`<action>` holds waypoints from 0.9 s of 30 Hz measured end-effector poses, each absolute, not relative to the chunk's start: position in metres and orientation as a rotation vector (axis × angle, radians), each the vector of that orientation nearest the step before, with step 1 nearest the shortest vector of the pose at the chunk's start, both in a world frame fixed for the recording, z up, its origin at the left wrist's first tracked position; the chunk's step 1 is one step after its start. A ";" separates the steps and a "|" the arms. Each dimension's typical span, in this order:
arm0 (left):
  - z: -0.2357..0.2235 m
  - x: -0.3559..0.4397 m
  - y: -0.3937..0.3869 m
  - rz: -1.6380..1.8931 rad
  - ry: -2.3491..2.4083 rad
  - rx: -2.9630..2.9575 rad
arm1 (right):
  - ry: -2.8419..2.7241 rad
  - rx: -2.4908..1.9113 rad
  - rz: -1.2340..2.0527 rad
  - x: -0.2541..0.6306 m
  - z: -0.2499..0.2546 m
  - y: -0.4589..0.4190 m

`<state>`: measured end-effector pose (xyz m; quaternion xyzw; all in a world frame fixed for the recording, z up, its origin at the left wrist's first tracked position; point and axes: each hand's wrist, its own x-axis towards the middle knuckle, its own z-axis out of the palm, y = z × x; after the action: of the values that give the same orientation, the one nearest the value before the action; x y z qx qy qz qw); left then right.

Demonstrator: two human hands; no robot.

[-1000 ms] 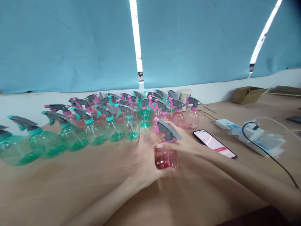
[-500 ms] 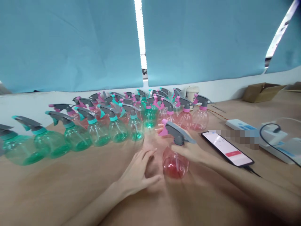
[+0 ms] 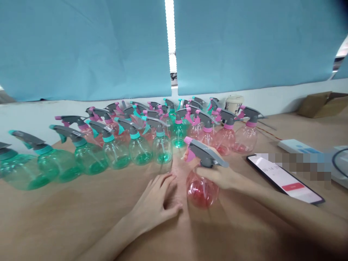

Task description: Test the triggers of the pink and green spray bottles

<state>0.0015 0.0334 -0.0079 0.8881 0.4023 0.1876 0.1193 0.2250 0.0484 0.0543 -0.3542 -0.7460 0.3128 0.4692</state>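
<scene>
My right hand [image 3: 217, 176] grips the neck of a pink spray bottle [image 3: 200, 190] with a grey trigger head and pink nozzle, standing upright on the brown table [image 3: 67, 214]. My left hand [image 3: 156, 201] rests on the table just left of that bottle, fingers loosely curved and holding nothing. Behind them stand rows of green spray bottles [image 3: 138, 146] on the left and pink spray bottles [image 3: 227, 139] on the right, all with grey trigger heads.
A phone [image 3: 285, 178] with a lit screen lies to the right of my right arm. A white power strip [image 3: 295, 145] and a cable lie further right. A paper cup [image 3: 234, 104] stands behind the bottles. A cardboard box [image 3: 320, 103] sits at the far right.
My left hand let go of the pink bottle and settled on the table beside it. My right hand keeps hold of the bottle's neck. The view has shifted left.
</scene>
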 end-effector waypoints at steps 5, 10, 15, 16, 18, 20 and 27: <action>-0.010 0.002 0.034 0.561 1.259 2.611 | -1.826 -0.855 0.788 0.221 0.057 0.051; -0.010 0.002 0.034 0.523 1.436 2.602 | -1.843 -0.850 0.884 0.224 0.054 0.053; -0.013 0.002 0.036 0.518 1.444 2.633 | -1.840 -0.858 0.909 0.225 0.052 0.052; -0.013 0.002 0.036 0.515 1.445 2.644 | -1.837 -0.856 0.899 0.225 0.052 0.052; -0.014 0.001 0.037 0.501 1.449 2.670 | -1.832 -0.864 0.873 0.225 0.051 0.052; -0.014 0.001 0.038 0.490 1.451 2.697 | -1.834 -0.886 0.863 0.224 0.051 0.052; -0.013 0.001 0.038 0.433 1.453 2.768 | -1.836 -0.820 0.869 0.225 0.053 0.053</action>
<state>0.0010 0.0380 -0.0125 0.8770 0.4604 0.1372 -0.0073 0.2250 0.0526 0.0531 -0.3328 -0.7453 0.3527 0.4576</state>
